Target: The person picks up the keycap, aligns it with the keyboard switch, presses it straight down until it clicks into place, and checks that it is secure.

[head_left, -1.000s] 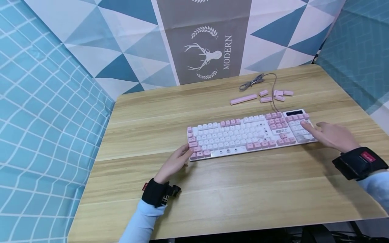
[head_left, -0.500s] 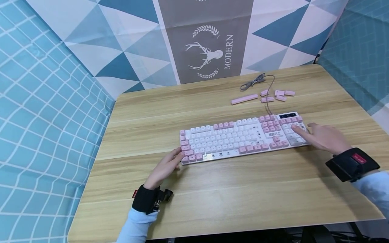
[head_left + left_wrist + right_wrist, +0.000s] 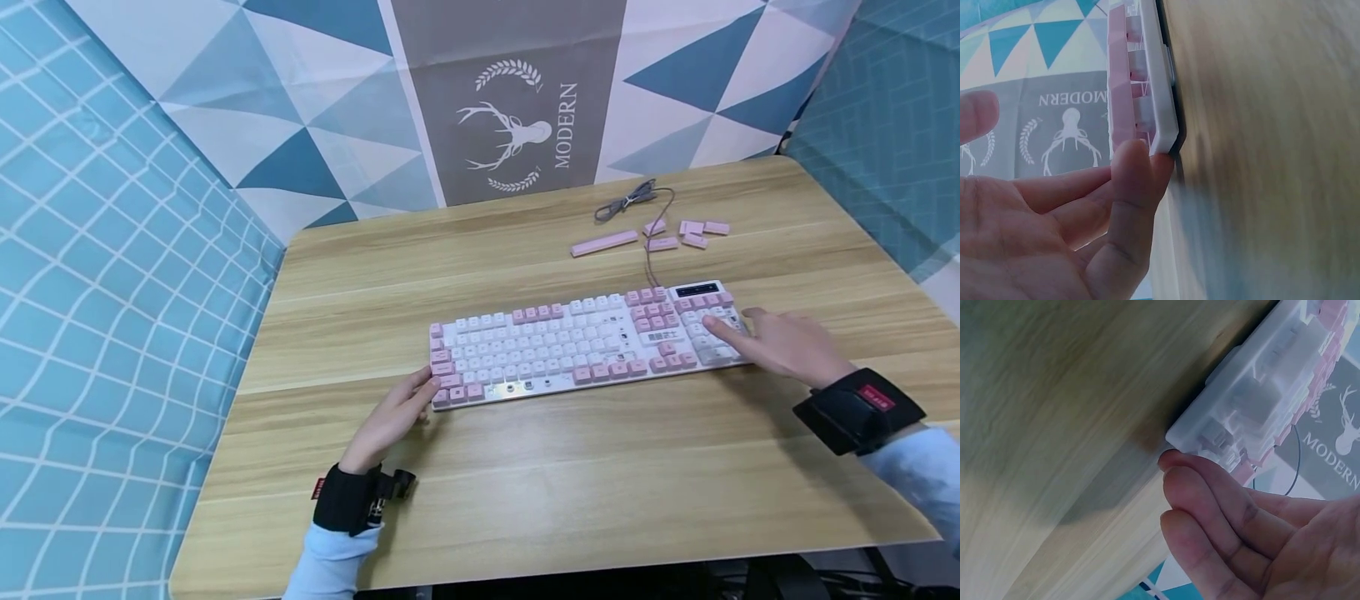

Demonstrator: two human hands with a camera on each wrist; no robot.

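Observation:
A long white keyboard (image 3: 540, 350) with pink and white keycaps lies across the wooden table, held from both ends. My left hand (image 3: 390, 423) is at its left end, fingertips against the corner; in the left wrist view the thumb (image 3: 975, 115) stands over the pink key side. At the right end, my right hand (image 3: 791, 346) has its thumb stretched over the number pad while its bent fingers (image 3: 1210, 506) touch the edge corner. Several key positions along the bottom row are bare. Both palms are off the table.
Behind the keyboard lie a long pink space bar (image 3: 603, 243) and several loose pink keycaps (image 3: 693, 229). A bundled grey cable (image 3: 626, 200) runs from the keyboard's back across them. The patterned cloth (image 3: 517, 100) hangs behind the table.
The keyboard has slid left and slightly toward me, with both hands moving along at its ends. The cable's lower part has swung left; the loose keycaps stay where they were.

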